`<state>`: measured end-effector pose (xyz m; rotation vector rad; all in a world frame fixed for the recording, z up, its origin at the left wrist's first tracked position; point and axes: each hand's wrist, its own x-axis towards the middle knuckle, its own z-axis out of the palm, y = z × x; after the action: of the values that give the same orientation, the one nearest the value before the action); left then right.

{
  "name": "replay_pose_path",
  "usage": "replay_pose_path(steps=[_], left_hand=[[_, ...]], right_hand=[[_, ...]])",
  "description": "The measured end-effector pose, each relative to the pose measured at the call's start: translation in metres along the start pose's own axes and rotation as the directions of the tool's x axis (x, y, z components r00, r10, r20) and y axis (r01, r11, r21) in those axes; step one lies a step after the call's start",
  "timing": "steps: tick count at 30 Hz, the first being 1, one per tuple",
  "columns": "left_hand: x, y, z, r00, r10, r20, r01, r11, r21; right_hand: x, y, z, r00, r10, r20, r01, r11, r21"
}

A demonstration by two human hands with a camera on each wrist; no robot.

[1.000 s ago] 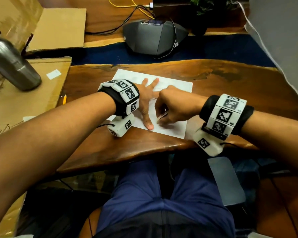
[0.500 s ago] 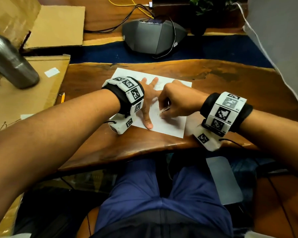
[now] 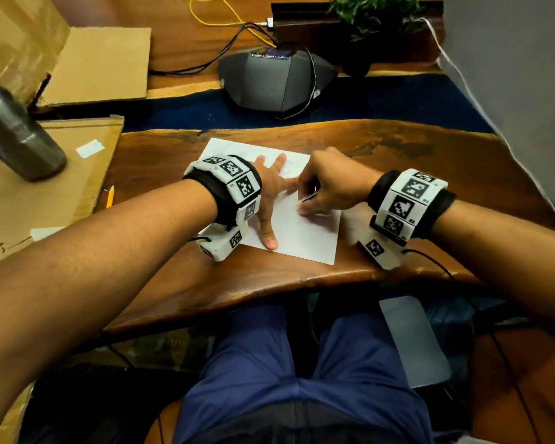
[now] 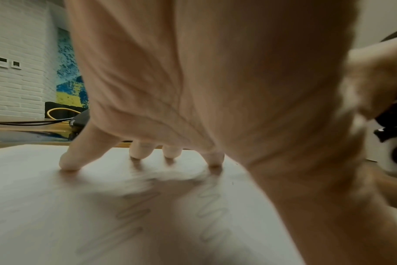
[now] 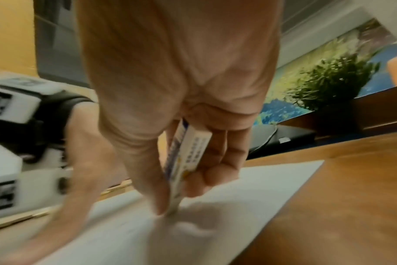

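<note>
A white sheet of paper [image 3: 305,241] with faint pencil zigzags [image 4: 212,211] lies on the wooden table [image 3: 414,149]. My left hand [image 3: 271,190] is spread flat on the sheet, fingertips [image 4: 69,164] pressing it down. My right hand [image 3: 327,187] pinches a white eraser in a printed sleeve [image 5: 188,156] between thumb and fingers. The eraser's bare tip touches the paper [image 5: 249,197] just right of my left hand.
A steel bottle [image 3: 16,139] stands on cardboard [image 3: 36,200] at the left, with a yellow pencil [image 3: 109,196] at its edge. A grey conference phone [image 3: 276,81] with cables and a potted plant [image 3: 372,14] sit behind. A grey wall [image 3: 519,91] bounds the right.
My right hand with the eraser has moved a little away from me across the sheet, towards the left hand's fingers. The left hand stays pressed flat on the paper.
</note>
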<state>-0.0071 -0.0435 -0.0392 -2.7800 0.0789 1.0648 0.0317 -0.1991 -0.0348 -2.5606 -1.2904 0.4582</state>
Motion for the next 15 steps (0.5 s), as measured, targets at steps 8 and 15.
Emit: replay_pose_path(steps=[8,15], left_hand=[[-0.003,0.001,-0.001,1.0,-0.001,0.01,0.001,1.0,-0.012],[-0.002,0.002,0.001,1.0,0.018,-0.012,-0.018,1.0,0.008]], right_hand=[[-0.004,0.0,0.0,0.999,-0.025,-0.025,0.025,1.0,-0.014],[-0.009,-0.006,0.005,0.997,-0.048,0.06,0.049,0.999,-0.01]])
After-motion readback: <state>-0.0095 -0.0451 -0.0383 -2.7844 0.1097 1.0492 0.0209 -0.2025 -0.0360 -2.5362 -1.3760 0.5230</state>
